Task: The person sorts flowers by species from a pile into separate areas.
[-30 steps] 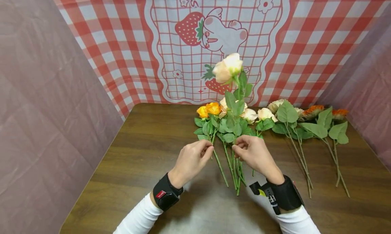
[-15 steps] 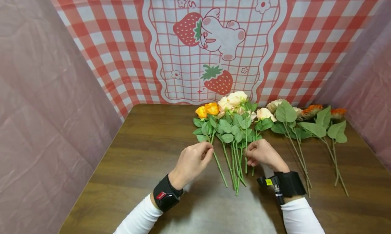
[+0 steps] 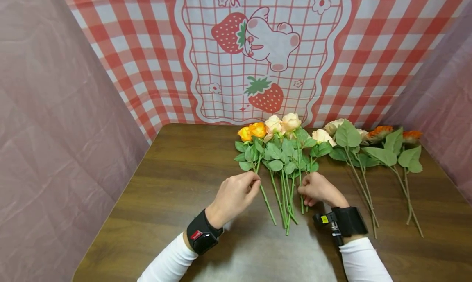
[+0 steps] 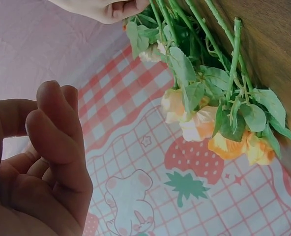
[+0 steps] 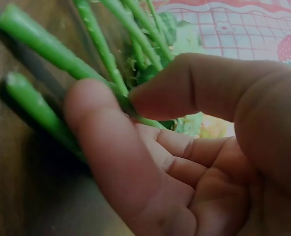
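Observation:
My right hand (image 3: pixel 321 190) pinches the green stem (image 5: pixel 47 49) of a cream rose (image 3: pixel 291 121) between thumb and forefinger, low on the stem. The rose lies over or close against the other peach roses (image 3: pixel 273 125); the exact overlap is unclear. My left hand (image 3: pixel 236 196) hovers beside the stem of the orange roses (image 3: pixel 257 129). Seen from the left wrist, its fingers (image 4: pixel 57 132) curl loosely with nothing between them, and the stems are apart from it.
Another cream rose (image 3: pixel 322 137) lies right of the bunch. Farther right are pale flowers (image 3: pixel 333 126) and orange flowers (image 3: pixel 380 133) with long stems. The wooden table (image 3: pixel 177 183) meets a checked strawberry cloth (image 3: pixel 155 65) at the back.
My right hand has lowered the cream rose from raised in front of the cloth to the bunch, moving right and slightly nearer me. My left hand has stayed nearly still.

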`<action>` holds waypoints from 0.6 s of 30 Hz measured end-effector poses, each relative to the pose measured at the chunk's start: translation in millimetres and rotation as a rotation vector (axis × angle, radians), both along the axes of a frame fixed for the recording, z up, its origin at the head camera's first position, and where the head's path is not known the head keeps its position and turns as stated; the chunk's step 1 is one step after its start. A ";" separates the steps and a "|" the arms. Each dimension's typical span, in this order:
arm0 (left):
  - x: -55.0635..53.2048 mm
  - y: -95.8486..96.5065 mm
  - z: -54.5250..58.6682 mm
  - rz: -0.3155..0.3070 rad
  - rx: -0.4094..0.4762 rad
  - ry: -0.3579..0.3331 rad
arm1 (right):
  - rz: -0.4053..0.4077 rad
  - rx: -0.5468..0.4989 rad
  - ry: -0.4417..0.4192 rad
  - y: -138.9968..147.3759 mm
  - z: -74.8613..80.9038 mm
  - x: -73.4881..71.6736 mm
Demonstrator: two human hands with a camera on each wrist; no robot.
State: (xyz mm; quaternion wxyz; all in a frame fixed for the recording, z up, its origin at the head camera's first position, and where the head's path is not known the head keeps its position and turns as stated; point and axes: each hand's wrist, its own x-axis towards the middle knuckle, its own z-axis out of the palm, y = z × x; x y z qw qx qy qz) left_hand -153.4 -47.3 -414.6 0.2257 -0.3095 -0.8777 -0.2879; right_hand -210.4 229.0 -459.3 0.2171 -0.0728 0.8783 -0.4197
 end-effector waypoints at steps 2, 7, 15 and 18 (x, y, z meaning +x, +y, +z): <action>0.0 0.1 0.0 0.003 -0.001 -0.001 | 0.002 0.012 0.010 -1.1 -1.1 -0.2; -0.1 0.0 -0.6 0.009 -0.014 -0.005 | 0.010 0.052 0.036 -2.0 1.2 1.0; 0.5 -0.4 1.2 0.009 -0.023 -0.009 | -0.057 0.180 0.113 1.2 7.0 2.2; 0.9 -0.4 1.8 0.008 -0.023 -0.012 | -0.119 0.255 0.153 1.8 6.1 2.3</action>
